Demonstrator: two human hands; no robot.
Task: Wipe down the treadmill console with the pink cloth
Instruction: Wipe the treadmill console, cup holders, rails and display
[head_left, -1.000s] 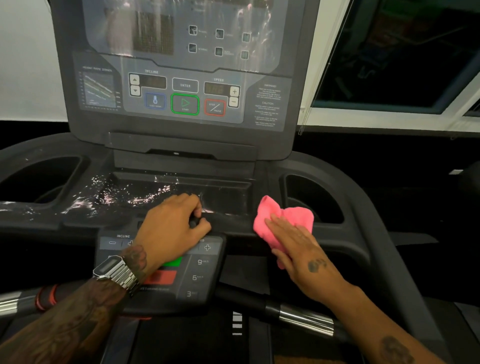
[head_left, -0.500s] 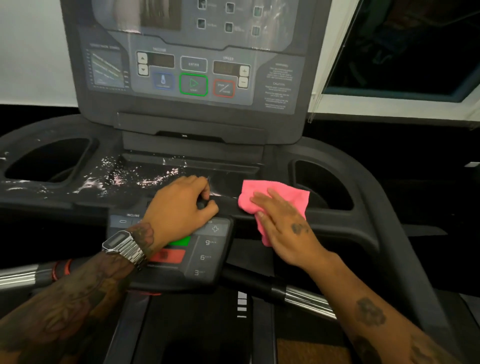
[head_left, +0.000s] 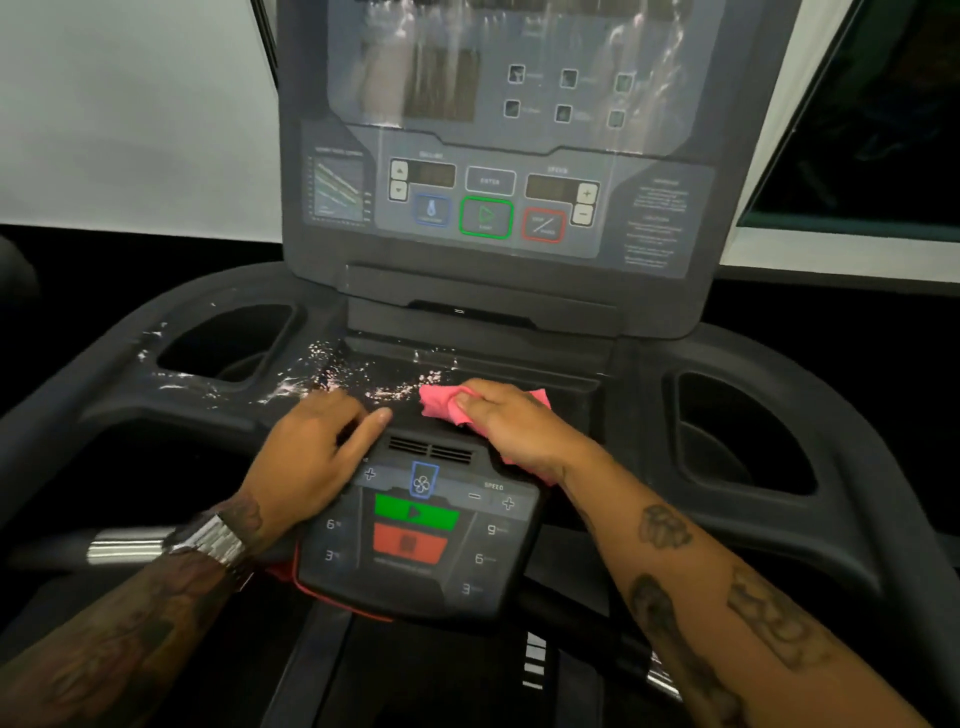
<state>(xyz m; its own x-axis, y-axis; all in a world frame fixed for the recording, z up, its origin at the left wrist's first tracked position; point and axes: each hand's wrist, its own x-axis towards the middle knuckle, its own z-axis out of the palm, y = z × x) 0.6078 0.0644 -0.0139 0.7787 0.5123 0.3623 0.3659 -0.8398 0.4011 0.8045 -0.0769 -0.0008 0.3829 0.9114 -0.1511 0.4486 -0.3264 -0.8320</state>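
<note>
The treadmill console (head_left: 654, 218) stands upright ahead, its screen streaked with liquid. Below it a dark tray (head_left: 566, 387) runs across, speckled with white droplets (head_left: 353, 376) on its left half. My right hand (head_left: 511, 428) holds the pink cloth (head_left: 436, 408) bunched under its curled fingers and thumb, pressed onto the tray's middle just right of the droplets. My left hand (head_left: 311, 457) rests on the upper left corner of the lower control panel (head_left: 415, 551), index finger stretched along the panel's top edge.
Deep cup holders sit on either side, the left cup holder (head_left: 223, 343) with wet streaks on its rim, the right cup holder (head_left: 743, 431) dry. A chrome handlebar (head_left: 124, 548) crosses under the panel. A white wall is at left, a dark window (head_left: 862, 119) at right.
My right hand slid the pink cloth leftward along the tray, from beside the right cup holder to the middle. My left hand shifted left on the lower panel and loosened its fingers.
</note>
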